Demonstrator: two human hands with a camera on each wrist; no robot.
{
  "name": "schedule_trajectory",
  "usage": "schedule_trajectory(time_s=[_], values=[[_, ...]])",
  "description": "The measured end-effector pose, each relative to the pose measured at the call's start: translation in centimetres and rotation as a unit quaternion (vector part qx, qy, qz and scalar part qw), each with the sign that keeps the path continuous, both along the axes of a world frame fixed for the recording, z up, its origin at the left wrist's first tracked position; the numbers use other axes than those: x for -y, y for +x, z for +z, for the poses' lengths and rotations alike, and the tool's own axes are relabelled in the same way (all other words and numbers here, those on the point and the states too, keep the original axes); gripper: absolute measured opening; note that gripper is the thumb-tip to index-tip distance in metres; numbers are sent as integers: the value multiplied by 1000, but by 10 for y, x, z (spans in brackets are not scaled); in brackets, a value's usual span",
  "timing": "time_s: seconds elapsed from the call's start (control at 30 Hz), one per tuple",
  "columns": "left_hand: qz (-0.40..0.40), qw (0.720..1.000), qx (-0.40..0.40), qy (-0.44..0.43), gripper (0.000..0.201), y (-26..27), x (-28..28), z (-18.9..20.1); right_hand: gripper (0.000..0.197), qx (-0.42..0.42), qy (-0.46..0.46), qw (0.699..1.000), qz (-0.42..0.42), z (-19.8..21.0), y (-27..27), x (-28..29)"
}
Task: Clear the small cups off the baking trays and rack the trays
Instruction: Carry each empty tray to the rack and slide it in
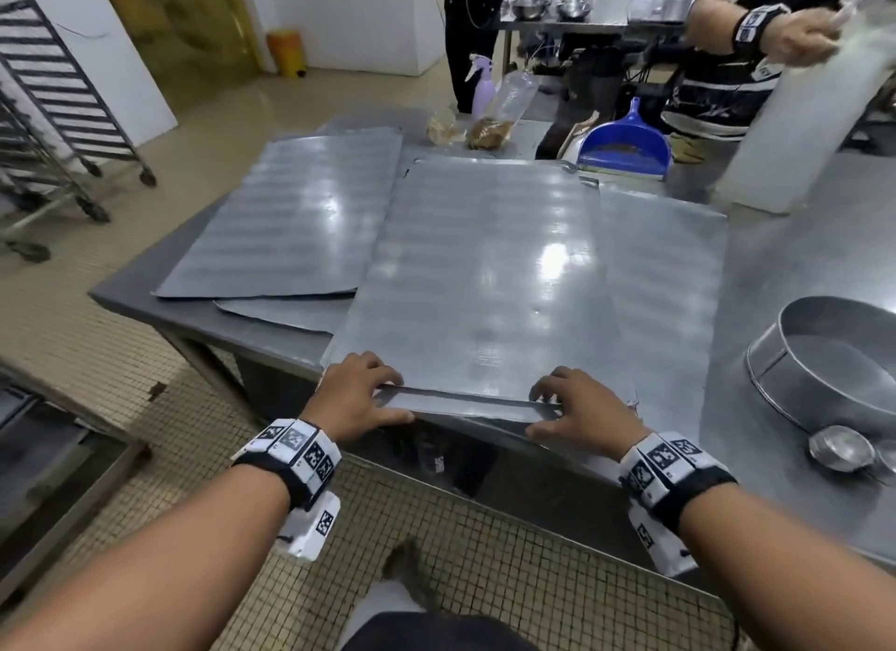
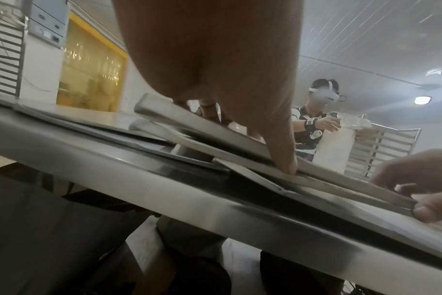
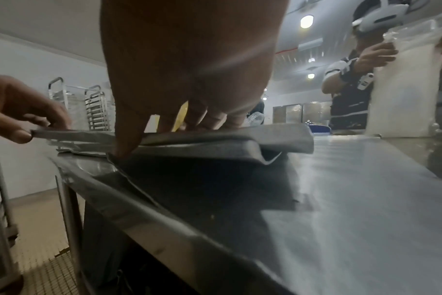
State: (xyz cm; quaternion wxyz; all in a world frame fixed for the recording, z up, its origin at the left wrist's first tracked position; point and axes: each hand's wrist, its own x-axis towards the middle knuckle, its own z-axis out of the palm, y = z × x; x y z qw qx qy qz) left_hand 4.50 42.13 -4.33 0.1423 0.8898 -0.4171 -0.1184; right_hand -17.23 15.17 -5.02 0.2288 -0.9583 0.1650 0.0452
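Observation:
A flat grey baking tray (image 1: 485, 272) lies on top of other trays on the steel table (image 1: 800, 272), its surface bare. My left hand (image 1: 359, 398) grips the left part of its raised near edge, fingers on top and thumb under the rim. My right hand (image 1: 577, 408) grips the same edge further right. In the left wrist view my thumb (image 2: 283, 159) presses the tray edge (image 2: 215, 127). The right wrist view has my right thumb (image 3: 126, 147) under the rim (image 3: 215, 137), which is lifted slightly off the tray below. A small metal cup (image 1: 841, 449) sits at the right.
Another tray (image 1: 291, 214) lies at the left, one more (image 1: 664, 272) under the right side. A round metal pan (image 1: 834, 359) stands at the right. Wheeled tray racks (image 1: 58, 93) stand far left. A blue dustpan (image 1: 625, 141) and a person holding a white bag (image 1: 805, 117) are beyond.

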Motion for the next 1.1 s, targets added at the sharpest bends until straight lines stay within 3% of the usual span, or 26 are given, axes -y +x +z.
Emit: schedule_trajectory(time_s=[0.23,0.53,0.7,0.83,0.93,1.1], values=[[23,998,8,-57,35,-6,-7,-13,17,38,14,999,-31,-7,-6,-13],[47,998,4,-47,38,-9,-7,-12,10,58,4,996,-73,-5,-5,-24],[55,994,-38,-86,44,-6,-10,-4,30,66,24,993,-91,-2,-4,-20],[231,957,88,-154,58,7,-19,-8,48,133,-3,961,-242,-4,-13,11],[337,930,-48,-137,70,21,-26,-12,65,80,26,933,-349,-11,-19,40],[287,901,-266,-186,67,51,-26,-27,73,39,96,920,-378,-29,-4,56]])
